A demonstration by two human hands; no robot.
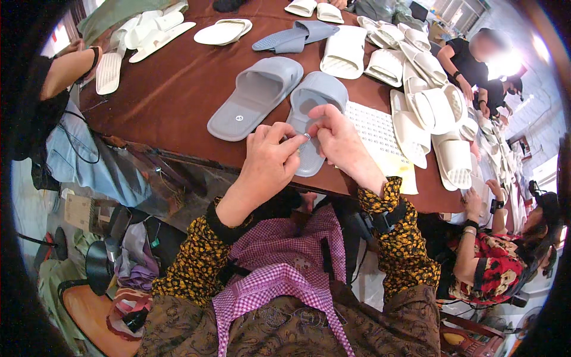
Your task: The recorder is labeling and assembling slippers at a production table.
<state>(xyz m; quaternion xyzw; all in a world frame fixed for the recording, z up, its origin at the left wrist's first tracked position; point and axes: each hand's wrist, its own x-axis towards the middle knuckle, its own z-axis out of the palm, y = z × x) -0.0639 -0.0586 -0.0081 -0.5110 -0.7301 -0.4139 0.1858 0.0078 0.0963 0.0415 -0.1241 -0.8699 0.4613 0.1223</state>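
Note:
Over the edge of the brown-covered table, my left hand (270,153) and my right hand (344,146) meet fingertip to fingertip. A small, clear, shiny piece (306,136), perhaps a sticker, is pinched at my left fingertips. The fingers of my right hand are curled beside it; what they grip, if anything, is too small to make out. Below both hands lies a grey-blue slide slipper (319,92), its footbed partly hidden by them. Its matching slipper (254,98), left of it, bears a round white sticker (239,118) on the heel.
A white sheet of small printed labels (375,128) lies right of my hand, over a yellow paper (407,180). White slippers (428,110) pile up at the right. Another grey-blue pair (295,37) lies farther back. Co-workers reach in at left and right.

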